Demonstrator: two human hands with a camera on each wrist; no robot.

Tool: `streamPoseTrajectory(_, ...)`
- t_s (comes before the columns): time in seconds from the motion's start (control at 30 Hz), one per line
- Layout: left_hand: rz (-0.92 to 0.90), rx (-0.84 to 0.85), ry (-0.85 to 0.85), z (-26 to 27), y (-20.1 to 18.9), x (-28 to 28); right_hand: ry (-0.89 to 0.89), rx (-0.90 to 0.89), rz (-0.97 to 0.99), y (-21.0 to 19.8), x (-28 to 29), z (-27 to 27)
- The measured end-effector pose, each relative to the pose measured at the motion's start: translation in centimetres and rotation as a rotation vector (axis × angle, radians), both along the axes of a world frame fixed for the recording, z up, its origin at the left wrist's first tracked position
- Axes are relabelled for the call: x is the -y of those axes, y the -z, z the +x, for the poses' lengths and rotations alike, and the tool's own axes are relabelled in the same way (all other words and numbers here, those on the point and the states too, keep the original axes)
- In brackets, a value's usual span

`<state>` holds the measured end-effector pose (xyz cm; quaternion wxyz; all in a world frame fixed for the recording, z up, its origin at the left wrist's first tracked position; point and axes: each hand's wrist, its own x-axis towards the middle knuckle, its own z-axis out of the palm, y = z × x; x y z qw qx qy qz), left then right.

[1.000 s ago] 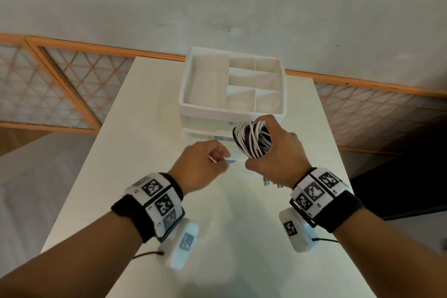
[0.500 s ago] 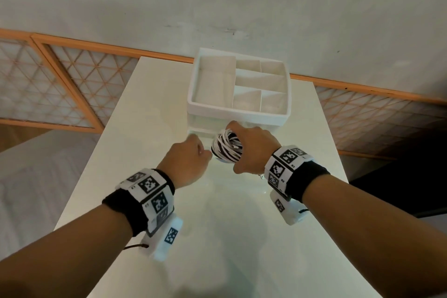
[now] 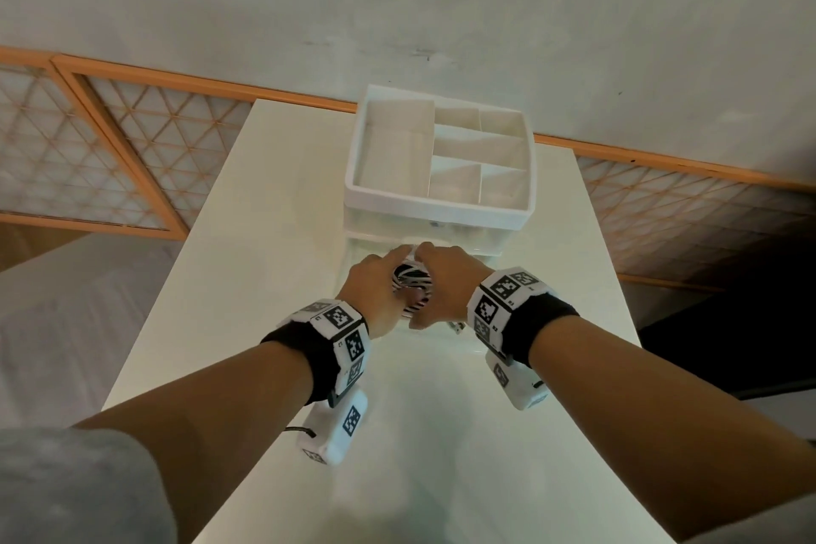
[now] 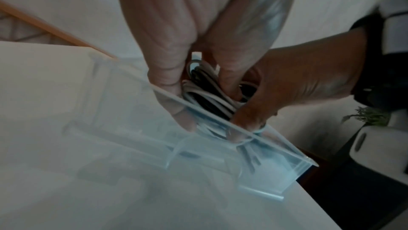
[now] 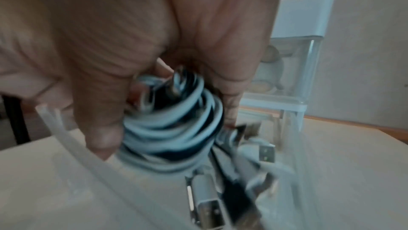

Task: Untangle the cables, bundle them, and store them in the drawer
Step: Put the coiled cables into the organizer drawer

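Fingers of the left hand and of the right hand curled round one coiled cable bundle, gripping it from either side, fingertips dipped past the clear front wall of the open drawer. Bundle of white and black loops, held between the two palms and partly down inside the drawer; loose plug ends trailing below it onto the drawer floor, among them a metal USB plug. Both wrists wrapped in black bands carrying white marker blocks, forearms stretched forward over the white table. Drawer pulled out toward the person from the bottom of a white organiser standing at the far end of the table. On top of the organiser, an open tray split into one large compartment on the left and several smaller ones on the right. Beyond the table, an orange-framed lattice panel running along the foot of a pale wall
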<state>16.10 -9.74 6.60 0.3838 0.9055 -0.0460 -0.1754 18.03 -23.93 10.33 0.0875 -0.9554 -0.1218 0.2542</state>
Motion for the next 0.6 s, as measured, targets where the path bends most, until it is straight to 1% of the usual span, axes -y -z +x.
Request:
streamPoseTrajectory(0.1, 0.143, -0.056, -0.016, 0.2, 0.9, 0.4, 0.056, 0.026, 0.096, -1.0, 1.2, -0.5)
streamPoseTrajectory(0.17, 0.213, -0.047, -0.010, 0.5, 1.3, 0.6, 0.030, 0.094, 0.147, -1.6, 1.8, -1.5)
streamPoseTrajectory(0.23, 0.312, -0.032, 0.029, 0.6, 1.6, 0.7, -0.073, 0.169, 0.101, -1.0, 2.0, -3.3)
streamPoseTrajectory(0.3, 0.385, -0.013, 0.080, 0.7, 1.6, 0.6, -0.127, 0.244, 0.047, 0.9, 2.1, -5.7)
streamPoseTrajectory(0.37, 0.389, 0.020, 0.105, 0.6, 1.1, 0.2, -0.130, 0.359, 0.026, 3.4, 2.2, -7.5)
streamPoseTrajectory(0.47, 0.350, 0.190, 0.086, 0.0, 0.2, -0.5, -0.135, 0.527, -0.007, 6.5, 2.7, -8.1)
streamPoseTrajectory(0.53, 0.303, 0.294, 0.074, -0.5, 0.0, -1.2, -0.147, 0.580, -0.068, 7.0, 2.7, -7.8)
streamPoseTrajectory(0.6, 0.274, 0.343, 0.078, -0.8, 0.2, -1.8, -0.183, 0.614, -0.135, 6.9, 2.7, -7.6)
